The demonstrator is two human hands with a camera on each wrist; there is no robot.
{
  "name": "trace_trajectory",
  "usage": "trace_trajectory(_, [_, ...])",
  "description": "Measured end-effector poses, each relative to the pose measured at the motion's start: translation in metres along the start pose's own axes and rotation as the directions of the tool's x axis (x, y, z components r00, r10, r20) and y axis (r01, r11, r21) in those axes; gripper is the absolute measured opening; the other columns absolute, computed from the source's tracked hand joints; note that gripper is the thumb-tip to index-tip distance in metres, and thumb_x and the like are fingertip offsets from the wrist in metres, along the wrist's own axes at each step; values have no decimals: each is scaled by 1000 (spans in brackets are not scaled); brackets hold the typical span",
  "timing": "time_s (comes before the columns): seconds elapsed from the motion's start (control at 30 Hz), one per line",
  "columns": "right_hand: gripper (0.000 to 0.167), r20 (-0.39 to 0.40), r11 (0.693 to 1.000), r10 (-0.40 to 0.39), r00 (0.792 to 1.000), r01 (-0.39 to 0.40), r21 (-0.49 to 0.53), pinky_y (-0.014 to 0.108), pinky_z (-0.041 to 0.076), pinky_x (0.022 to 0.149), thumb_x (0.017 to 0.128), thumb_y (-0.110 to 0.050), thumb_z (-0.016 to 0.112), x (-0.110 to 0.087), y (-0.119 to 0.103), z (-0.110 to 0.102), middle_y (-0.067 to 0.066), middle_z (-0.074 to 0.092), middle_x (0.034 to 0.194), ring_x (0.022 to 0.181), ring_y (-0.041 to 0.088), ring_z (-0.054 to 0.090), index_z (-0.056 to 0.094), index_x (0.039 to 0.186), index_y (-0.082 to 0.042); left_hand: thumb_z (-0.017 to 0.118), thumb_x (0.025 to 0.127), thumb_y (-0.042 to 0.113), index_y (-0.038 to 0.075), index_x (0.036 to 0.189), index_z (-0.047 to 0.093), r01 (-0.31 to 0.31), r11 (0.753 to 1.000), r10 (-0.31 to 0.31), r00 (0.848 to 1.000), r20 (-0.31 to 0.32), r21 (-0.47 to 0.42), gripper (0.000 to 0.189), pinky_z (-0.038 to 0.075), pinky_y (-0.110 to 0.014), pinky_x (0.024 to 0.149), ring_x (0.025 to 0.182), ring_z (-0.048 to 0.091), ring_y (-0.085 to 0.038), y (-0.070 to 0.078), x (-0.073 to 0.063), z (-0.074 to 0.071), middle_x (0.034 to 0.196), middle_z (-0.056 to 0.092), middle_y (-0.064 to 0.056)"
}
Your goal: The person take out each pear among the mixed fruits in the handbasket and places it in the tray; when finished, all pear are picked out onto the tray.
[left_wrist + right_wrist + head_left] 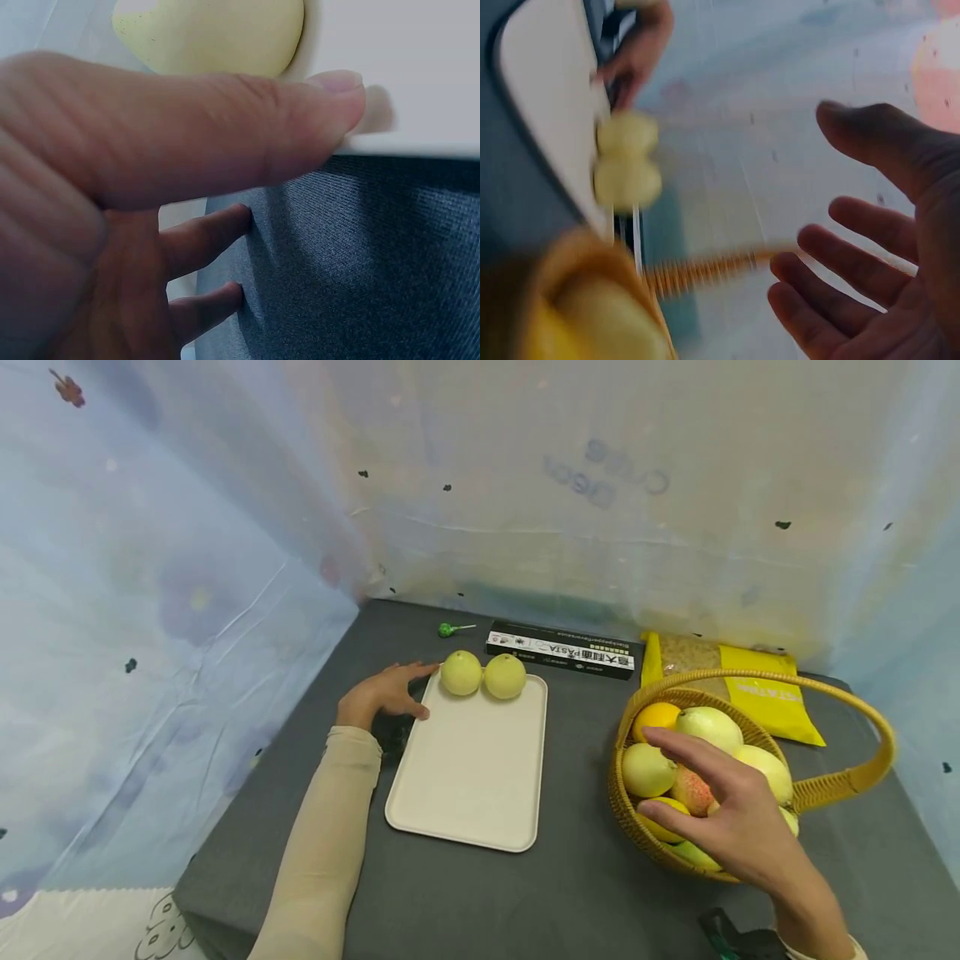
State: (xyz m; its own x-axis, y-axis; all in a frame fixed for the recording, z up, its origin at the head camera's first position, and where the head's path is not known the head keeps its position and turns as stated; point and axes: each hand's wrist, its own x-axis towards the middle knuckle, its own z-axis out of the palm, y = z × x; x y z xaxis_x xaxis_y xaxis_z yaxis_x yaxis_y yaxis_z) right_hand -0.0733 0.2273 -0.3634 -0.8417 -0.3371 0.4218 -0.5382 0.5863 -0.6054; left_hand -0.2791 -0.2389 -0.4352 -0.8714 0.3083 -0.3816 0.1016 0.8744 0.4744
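Note:
On the far end of a white rectangular tray (468,768) sit two round, pale yellow-green pears (461,673), side by side. My left hand (386,692) is at the tray's far left corner, its thumb resting on the rim, as the left wrist view also shows. Two of its fingers (206,236) reach down beside the tray to the dark cloth. My right hand (731,802) hovers over a woven basket (626,810) of fruit, thumb and fingers spread apart, holding nothing. In the basket lie an orange (654,718), several pale pears (648,770) and a reddish speckled fruit (692,791).
Behind the tray lies a black-and-white pasta box (562,648), with a green lollipop (447,630) to its left. A yellow bag (776,700) lies behind the basket. The basket's tall handle (855,781) arches out to the right. Patterned curtains hang around the grey-covered table (450,902).

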Motion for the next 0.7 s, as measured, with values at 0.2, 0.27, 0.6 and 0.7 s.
trace_trajectory(0.2, [87, -47, 973, 110, 993, -117, -200, -4, 33, 99, 74, -12, 103, -35, 20, -40, -10, 68, 150, 130, -20, 50, 68, 151, -28, 85, 98, 28, 27, 176, 28, 2, 1000, -2, 1000, 0, 9, 97, 17, -79, 129, 169, 2, -52, -1, 1, 0, 185, 14, -15])
trace_trajectory(0.27, [84, -49, 945, 153, 987, -161, -286, 13, 45, 105, 74, -20, 103, -42, 25, -48, -1, 70, 149, 133, -5, 58, 69, 150, -27, 85, 98, 28, 27, 176, 28, 0, 1000, 0, 1000, -1, 9, 97, 17, -79, 129, 169, 3, -52, -2, 0, 0, 185, 14, -15])
trace_trajectory(0.6, [79, 79, 846, 227, 971, -157, -509, 69, 59, 74, 68, -35, 105, -57, 38, -66, 23, 76, 127, 103, 50, 74, 73, 136, -14, 85, 98, 28, 28, 176, 28, 4, 1000, -4, 1000, 6, 0, 97, 15, -80, 129, 169, 2, -52, -1, 1, -1, 185, 13, -15])
trace_trajectory(0.7, [79, 108, 836, 246, 963, -154, -527, 67, 59, 74, 67, -36, 106, -59, 43, -71, 23, 77, 125, 101, 48, 74, 73, 135, -12, 85, 98, 27, 28, 176, 28, 7, 1000, -7, 1000, 9, -4, 97, 15, -80, 129, 169, 1, -52, -1, 1, -1, 185, 12, -15])
